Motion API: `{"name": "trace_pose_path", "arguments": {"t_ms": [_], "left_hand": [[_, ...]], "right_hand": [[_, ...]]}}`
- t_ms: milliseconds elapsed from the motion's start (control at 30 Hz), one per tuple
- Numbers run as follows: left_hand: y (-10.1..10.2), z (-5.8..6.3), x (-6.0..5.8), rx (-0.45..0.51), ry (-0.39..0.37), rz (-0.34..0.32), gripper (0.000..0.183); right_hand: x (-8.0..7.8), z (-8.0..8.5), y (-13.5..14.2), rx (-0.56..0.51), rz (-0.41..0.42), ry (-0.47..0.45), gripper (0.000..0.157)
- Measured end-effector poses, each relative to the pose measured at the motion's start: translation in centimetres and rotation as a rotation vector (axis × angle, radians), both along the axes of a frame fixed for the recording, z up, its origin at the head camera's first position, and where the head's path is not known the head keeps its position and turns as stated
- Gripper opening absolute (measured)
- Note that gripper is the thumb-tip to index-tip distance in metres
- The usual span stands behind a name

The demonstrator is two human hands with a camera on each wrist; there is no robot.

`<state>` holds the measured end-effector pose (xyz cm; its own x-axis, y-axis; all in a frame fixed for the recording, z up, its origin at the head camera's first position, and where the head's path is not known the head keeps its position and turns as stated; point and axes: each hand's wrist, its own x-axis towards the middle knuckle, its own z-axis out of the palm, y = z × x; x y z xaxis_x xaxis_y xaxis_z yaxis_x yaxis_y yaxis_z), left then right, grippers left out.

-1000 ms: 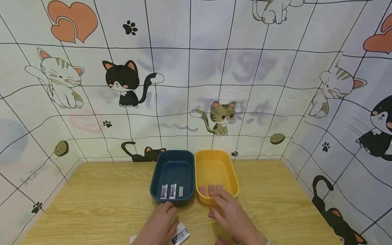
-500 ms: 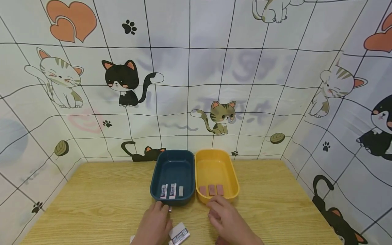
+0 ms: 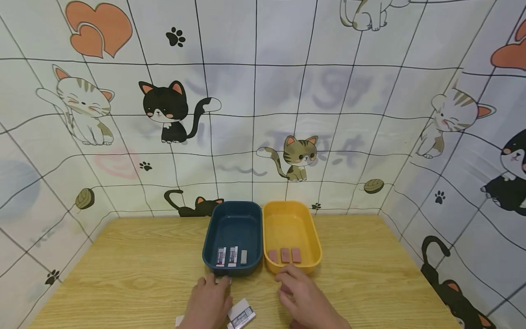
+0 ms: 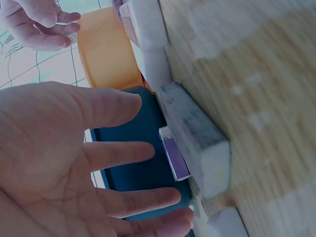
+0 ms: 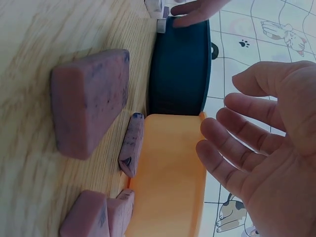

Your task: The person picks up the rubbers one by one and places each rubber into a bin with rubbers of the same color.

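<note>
My left hand point(image 3: 207, 301) is just in front of the blue bin point(image 3: 232, 228), fingers extended. Beside its fingertips lies a small eraser in a purple and white sleeve point(image 4: 175, 158), with a smudged white eraser point(image 4: 192, 138) nearer the camera. A larger sleeved white eraser point(image 3: 241, 314) is to the right of this hand. In front of the yellow bin point(image 3: 291, 224), my right hand point(image 3: 306, 294) has loosely bent fingers with nothing between them. Pink erasers with dark smudges point(image 5: 91, 101) lie on the table near it, largely hidden by the hand in the head view.
Inside the blue bin are two sleeved erasers point(image 3: 233, 257) and a bare pale one point(image 3: 244, 257). The yellow bin holds three pink erasers point(image 3: 285, 256). Both bins stand side by side on the wooden table point(image 3: 144, 260), against a cat-patterned cloth wall point(image 3: 230, 128).
My right hand has drawn back from the yellow bin's rim, uncovering the pink erasers inside. My left hand has shifted slightly left, and a small eraser now shows in front of the blue bin.
</note>
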<state>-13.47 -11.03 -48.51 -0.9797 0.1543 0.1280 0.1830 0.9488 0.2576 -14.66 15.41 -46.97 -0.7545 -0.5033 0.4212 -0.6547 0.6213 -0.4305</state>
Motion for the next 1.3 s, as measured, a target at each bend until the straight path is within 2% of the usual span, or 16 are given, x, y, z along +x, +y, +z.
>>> {"name": "trace_pose_path", "arguments": {"t_ms": [133, 300, 500, 667, 833, 1100, 1300], "left_hand": [[0.2, -0.3, -0.1, -0.003, -0.002, 0.0, 0.029], [0.4, -0.7, -0.2, -0.031, 0.031, -0.008, 0.029], [0.6, -0.6, -0.2, -0.041, 0.039, -0.021, 0.025], [0.6, -0.4, -0.3, -0.04, 0.028, -0.026, 0.021], [0.5, -0.3, -0.3, -0.024, 0.009, -0.011, 0.02], [-0.1, -0.5, 0.0, -0.066, 0.081, -0.048, 0.026], [-0.4, -0.4, -0.2, -0.08, 0.061, -0.049, 0.029]], "right_hand": [[0.0, 0.0, -0.1, 0.013, -0.013, -0.052, 0.02], [-0.1, -0.1, -0.3, -0.004, 0.002, -0.047, 0.02], [-0.1, -0.2, -0.3, -0.007, 0.015, -0.065, 0.019], [-0.3, -0.5, -0.4, 0.024, 0.028, -0.053, 0.016], [-0.3, -0.4, -0.5, 0.053, 0.025, -0.096, 0.013], [-0.4, -0.1, -0.6, 0.115, -0.006, -0.164, 0.011], [-0.3, -0.1, -0.7, 0.151, -0.016, -0.192, 0.011]]}}
